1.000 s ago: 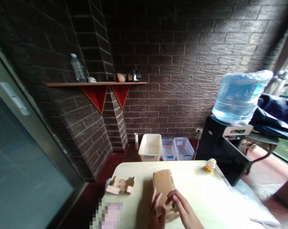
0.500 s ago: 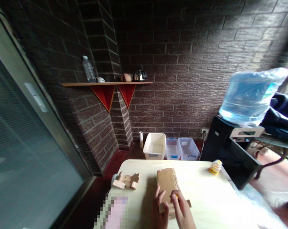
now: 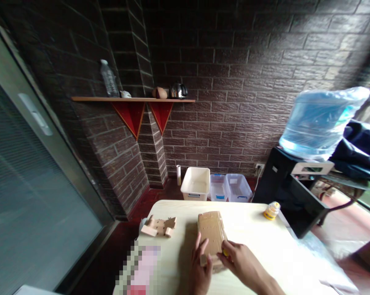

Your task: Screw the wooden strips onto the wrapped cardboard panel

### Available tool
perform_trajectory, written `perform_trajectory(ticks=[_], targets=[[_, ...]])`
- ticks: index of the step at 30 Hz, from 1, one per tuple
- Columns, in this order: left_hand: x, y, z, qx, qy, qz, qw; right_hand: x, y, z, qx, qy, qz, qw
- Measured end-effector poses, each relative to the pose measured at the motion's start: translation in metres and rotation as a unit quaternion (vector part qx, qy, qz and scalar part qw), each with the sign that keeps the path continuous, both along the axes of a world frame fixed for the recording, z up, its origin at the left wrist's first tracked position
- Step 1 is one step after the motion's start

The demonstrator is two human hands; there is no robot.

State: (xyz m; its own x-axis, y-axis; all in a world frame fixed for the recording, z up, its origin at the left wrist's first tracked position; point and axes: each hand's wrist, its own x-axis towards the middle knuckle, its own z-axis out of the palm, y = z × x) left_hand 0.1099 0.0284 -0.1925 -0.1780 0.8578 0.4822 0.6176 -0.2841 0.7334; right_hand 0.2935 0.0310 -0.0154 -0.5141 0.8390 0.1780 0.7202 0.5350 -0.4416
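A brown cardboard box (image 3: 211, 229) with shiny clear wrapping and a row of small dots on top lies in front of me. At its near left side is my left hand (image 3: 201, 270), fingers bent around a small wooden piece (image 3: 203, 259) that rests against the box. My right hand (image 3: 240, 260) is at the near right edge of the box, closed around a small yellow object (image 3: 225, 252); most of it is hidden by the fingers. To the left on the table lies a light wooden assembly (image 3: 159, 226) with several holes and upright side pieces.
A clear bottle with a yellow base (image 3: 272, 211) stands at the table's (image 3: 249, 229) far right corner. Beyond are a cream bin (image 3: 195, 183) and two clear bins (image 3: 238, 188). A water dispenser (image 3: 274, 176) stands right. A blurred pink patch (image 3: 143, 262) lies left.
My right hand has moved from the top of the box to its right edge, keeping the yellow object. The wooden piece no longer sticks out at the right. The view has shifted slightly.
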Motion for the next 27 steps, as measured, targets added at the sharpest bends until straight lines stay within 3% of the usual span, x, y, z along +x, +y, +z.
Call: perform_trajectory(ticks=[5, 10, 15, 20, 24, 27], targets=[[0.001, -0.002, -0.001, -0.016, 0.000, 0.003, 1.000, -0.004, 0.020, 0.011, 0.060, -0.188, 0.051, 0.979], [0.003, -0.002, -0.005, -0.030, 0.001, 0.011, 0.999, -0.008, 0.029, 0.011, 0.115, -0.235, 0.054, 0.964], [0.003, -0.002, -0.009, -0.029, 0.013, 0.015, 0.999, 0.004, 0.029, -0.005, 0.186, -0.270, 0.119, 0.937], [0.002, -0.003, -0.010, -0.036, 0.029, 0.009, 0.999, 0.008, 0.023, -0.028, 0.326, -0.263, 0.106, 0.902], [0.003, -0.003, -0.010, -0.024, 0.023, 0.006, 0.999, 0.001, 0.022, -0.037, 0.313, -0.273, 0.096, 0.905], [0.003, -0.003, -0.007, -0.020, 0.016, 0.004, 1.000, -0.003, 0.021, -0.030, 0.280, -0.276, 0.071, 0.917]])
